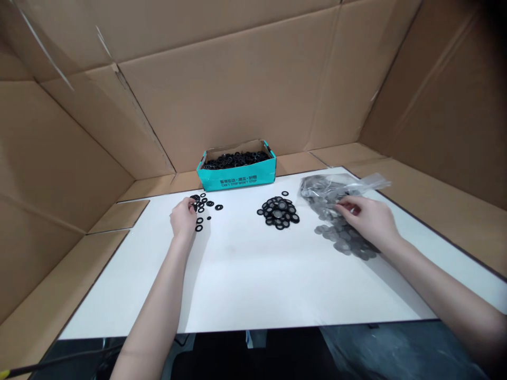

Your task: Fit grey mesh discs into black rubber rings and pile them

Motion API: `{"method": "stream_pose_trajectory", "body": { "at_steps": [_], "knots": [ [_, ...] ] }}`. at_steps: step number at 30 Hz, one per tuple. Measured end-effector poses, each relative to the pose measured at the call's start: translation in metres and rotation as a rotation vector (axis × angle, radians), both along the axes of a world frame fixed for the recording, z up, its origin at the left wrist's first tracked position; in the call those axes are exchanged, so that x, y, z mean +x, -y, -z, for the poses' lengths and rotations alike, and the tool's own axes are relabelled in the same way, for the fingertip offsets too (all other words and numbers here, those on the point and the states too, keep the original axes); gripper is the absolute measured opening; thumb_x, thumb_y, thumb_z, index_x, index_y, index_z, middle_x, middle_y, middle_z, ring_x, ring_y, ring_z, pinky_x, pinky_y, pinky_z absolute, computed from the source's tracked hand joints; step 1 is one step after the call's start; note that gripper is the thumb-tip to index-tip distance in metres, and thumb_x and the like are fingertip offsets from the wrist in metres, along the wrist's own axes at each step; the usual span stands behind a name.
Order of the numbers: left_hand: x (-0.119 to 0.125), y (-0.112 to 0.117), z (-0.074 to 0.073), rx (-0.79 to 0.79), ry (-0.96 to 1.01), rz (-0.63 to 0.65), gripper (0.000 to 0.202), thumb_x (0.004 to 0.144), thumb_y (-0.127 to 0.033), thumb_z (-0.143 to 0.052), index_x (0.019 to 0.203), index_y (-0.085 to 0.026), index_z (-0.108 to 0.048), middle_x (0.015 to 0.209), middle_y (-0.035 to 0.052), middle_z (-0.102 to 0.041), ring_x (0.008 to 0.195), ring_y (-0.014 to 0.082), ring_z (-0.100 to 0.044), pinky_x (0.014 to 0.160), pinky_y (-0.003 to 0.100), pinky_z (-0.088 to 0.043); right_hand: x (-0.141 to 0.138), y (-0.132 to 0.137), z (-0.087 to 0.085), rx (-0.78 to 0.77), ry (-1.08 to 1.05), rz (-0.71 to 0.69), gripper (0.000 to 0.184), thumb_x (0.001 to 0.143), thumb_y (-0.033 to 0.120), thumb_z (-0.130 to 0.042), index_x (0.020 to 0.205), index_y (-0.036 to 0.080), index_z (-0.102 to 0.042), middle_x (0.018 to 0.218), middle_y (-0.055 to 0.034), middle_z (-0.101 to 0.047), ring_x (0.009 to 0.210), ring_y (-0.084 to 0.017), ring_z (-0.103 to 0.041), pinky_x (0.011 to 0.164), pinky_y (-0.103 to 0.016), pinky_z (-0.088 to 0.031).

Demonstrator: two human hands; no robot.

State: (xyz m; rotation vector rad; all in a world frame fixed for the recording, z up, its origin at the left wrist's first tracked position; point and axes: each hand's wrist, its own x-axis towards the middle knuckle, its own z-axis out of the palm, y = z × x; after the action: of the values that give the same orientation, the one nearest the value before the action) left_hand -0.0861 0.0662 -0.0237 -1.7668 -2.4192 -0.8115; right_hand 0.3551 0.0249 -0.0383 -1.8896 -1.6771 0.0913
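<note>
My left hand (183, 216) is at the small scatter of black rubber rings (200, 210) on the left of the white board, its fingers curled together at the rings' edge; what they pinch, if anything, is hidden. On the right, my right hand (366, 214) has thumb and forefinger pinched above grey mesh discs (346, 240), beside the clear plastic bag (328, 189) that holds more of them. Whatever lies between those fingertips is too small to make out. Midway between the hands sits a pile of black rings with grey mesh centres (279, 212).
A teal cardboard box (240, 177) full of black rings stands at the back. One lone ring (285, 193) lies behind the middle pile. Cardboard walls (237, 100) enclose the white board (237, 285) at the back and both sides.
</note>
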Motion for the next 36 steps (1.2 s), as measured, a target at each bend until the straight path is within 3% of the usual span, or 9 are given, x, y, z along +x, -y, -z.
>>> {"method": "stream_pose_trajectory", "body": {
  "at_steps": [7,12,17,28,33,36],
  "knots": [
    [0.005,0.000,-0.002,0.106,0.103,0.066,0.030,0.083,-0.015,-0.049,0.104,-0.021,-0.069,0.095,0.0059,-0.076,0.088,0.0224,-0.070,0.088,0.032,-0.049,-0.004,0.007,-0.008,0.101,-0.119,-0.023,0.021,0.075,0.041,-0.058,0.073,0.022,-0.066,0.070,-0.0077,-0.068,0.065,-0.023,-0.057,0.066,-0.036,-0.040],
    [0.010,-0.001,-0.001,0.174,0.227,0.141,0.028,0.080,-0.019,-0.052,0.103,-0.020,-0.068,0.087,0.0015,-0.073,0.072,0.0163,-0.069,0.078,0.026,-0.051,-0.007,0.005,-0.012,0.166,-0.167,0.003,0.024,0.076,0.043,-0.054,0.074,0.021,-0.062,0.076,-0.0075,-0.067,0.068,-0.021,-0.057,0.072,-0.035,-0.042],
    [0.015,-0.002,0.000,0.229,0.321,0.208,0.026,0.077,-0.021,-0.054,0.098,-0.019,-0.069,0.085,0.0011,-0.072,0.070,0.0156,-0.069,0.074,0.025,-0.050,-0.004,0.001,-0.006,0.143,-0.149,0.003,0.031,0.073,0.050,-0.051,0.067,0.022,-0.061,0.067,-0.0046,-0.064,0.063,-0.020,-0.056,0.066,-0.034,-0.040],
    [0.021,-0.002,0.004,0.257,0.505,0.337,0.025,0.073,-0.025,-0.058,0.095,-0.018,-0.068,0.082,0.0022,-0.069,0.068,0.0156,-0.067,0.070,0.027,-0.050,-0.009,0.003,-0.008,0.252,-0.220,0.006,0.026,0.069,0.045,-0.059,0.065,0.020,-0.066,0.068,-0.0049,-0.064,0.059,-0.018,-0.053,0.067,-0.034,-0.042],
    [0.040,0.004,0.002,0.211,0.622,0.478,0.029,0.070,-0.032,-0.065,0.095,-0.016,-0.068,0.082,0.0033,-0.068,0.071,0.0146,-0.065,0.068,0.025,-0.051,-0.035,0.010,-0.019,0.221,-0.435,-0.112,0.024,0.075,0.042,-0.065,0.074,0.019,-0.067,0.075,-0.0058,-0.069,0.064,-0.017,-0.057,0.065,-0.031,-0.046],
    [0.055,0.012,-0.001,0.162,0.741,0.601,0.031,0.070,-0.034,-0.071,0.095,-0.016,-0.068,0.084,0.0034,-0.066,0.074,0.0138,-0.065,0.070,0.024,-0.053,-0.064,0.013,-0.027,0.183,-0.577,-0.280,0.025,0.077,0.044,-0.067,0.080,0.019,-0.066,0.078,-0.0055,-0.068,0.067,-0.017,-0.060,0.062,-0.030,-0.048]
  ]
}}
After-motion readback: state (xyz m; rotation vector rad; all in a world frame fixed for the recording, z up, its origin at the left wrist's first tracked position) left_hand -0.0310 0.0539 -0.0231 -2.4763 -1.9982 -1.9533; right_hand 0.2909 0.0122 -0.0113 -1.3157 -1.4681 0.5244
